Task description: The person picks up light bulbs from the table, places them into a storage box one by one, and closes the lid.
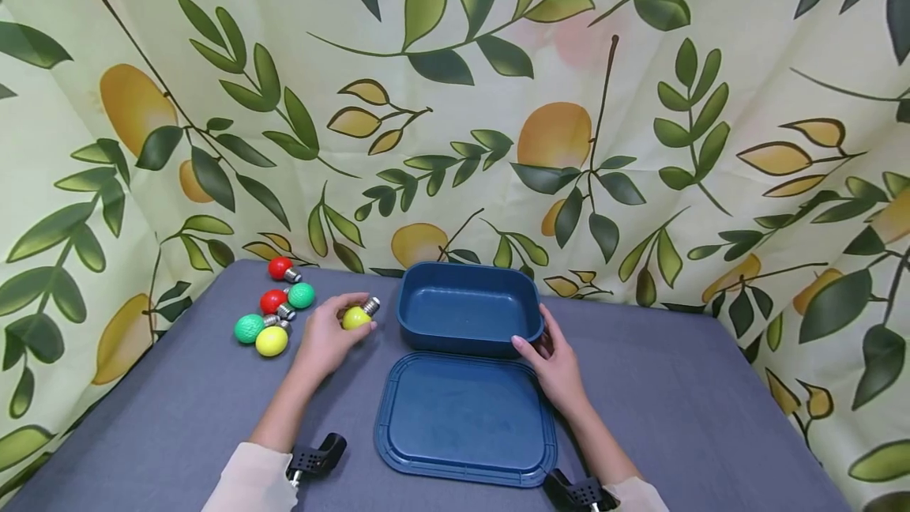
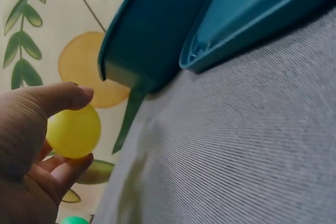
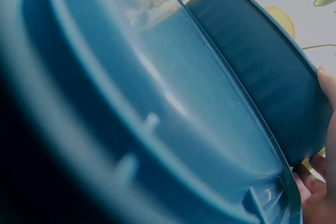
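My left hand [image 1: 330,336] pinches a yellow light bulb [image 1: 355,318] between thumb and fingers, its silver screw base pointing up and to the right. In the left wrist view the yellow bulb [image 2: 75,132] shows as a round ball, with its base hidden. The hand is just left of a deep blue rectangular container [image 1: 469,343], whose inside holds nothing. At that container's right front corner, my right hand [image 1: 557,362] grips the wall, thumb at the front rim and fingers along the side. Right in front of the container lies a flat blue lid [image 1: 465,417].
Left of the left hand several bulbs lie grouped: a yellow bulb [image 1: 272,341], a green bulb [image 1: 249,328], a second green bulb [image 1: 302,295], a red bulb [image 1: 273,301] and another red bulb [image 1: 280,267]. A leaf-patterned cloth [image 1: 469,204] hangs behind the grey table [image 1: 675,417].
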{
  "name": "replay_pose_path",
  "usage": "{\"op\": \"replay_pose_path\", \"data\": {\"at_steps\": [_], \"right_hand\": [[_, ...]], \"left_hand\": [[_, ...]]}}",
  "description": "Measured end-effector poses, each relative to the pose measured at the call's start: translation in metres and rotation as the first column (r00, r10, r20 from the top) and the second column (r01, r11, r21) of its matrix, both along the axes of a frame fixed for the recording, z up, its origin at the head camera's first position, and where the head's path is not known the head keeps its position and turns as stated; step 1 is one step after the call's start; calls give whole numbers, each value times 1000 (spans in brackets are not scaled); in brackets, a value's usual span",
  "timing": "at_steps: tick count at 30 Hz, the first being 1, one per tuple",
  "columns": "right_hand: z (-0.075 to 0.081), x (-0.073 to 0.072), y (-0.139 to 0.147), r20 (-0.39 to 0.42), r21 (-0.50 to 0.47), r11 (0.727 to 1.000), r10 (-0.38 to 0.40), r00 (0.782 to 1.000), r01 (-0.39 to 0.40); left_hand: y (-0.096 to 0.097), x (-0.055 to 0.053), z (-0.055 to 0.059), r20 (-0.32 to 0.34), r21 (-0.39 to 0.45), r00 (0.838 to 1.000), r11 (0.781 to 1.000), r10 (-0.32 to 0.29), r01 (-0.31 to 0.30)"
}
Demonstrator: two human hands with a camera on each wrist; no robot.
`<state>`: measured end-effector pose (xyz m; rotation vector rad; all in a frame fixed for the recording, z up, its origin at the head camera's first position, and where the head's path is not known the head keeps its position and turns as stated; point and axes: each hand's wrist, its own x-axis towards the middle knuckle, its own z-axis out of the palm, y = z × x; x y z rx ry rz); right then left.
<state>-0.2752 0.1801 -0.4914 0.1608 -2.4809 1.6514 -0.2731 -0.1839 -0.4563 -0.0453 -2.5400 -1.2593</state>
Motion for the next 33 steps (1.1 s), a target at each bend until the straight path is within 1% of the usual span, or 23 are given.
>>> {"op": "replay_pose_path", "data": {"at_steps": [2,5,8,11,14,20,26,33], "right_hand": [[0,0,-1,7,-11,1000,8,1000,-8],[0,-1,-2,14,-19,1000,13,1000,-13],[1,-1,-3,21,-20,1000,15,1000,-15],[0,-3,-3,19,-29,999,18,1000,-18],[-1,-3,-3,13,-29,999,17,1000,-17],[1,0,-1,3,-44,999,21,1000,-21],[2,0,-1,6,-40,999,27,1000,-26],[1,0,-1,3,-37,999,22,1000,-22]], "left_hand": [[0,1,3,-21,-27,1000,1000,-5,4],[2,1,7,-45,-43,999,999,-6,4],[5,0,9,-44,-41,999,999,3,-5],[8,-1,12,-28,-25,1000,1000,1,-2],[11,-2,15,-28,-1,1000,1000,-14,14],[19,-6,18,-14,91,999,995,-48,49],[23,-10,21,-22,131,1000,991,-22,25],[32,-14,31,-30,183,1000,983,4,1]]}}
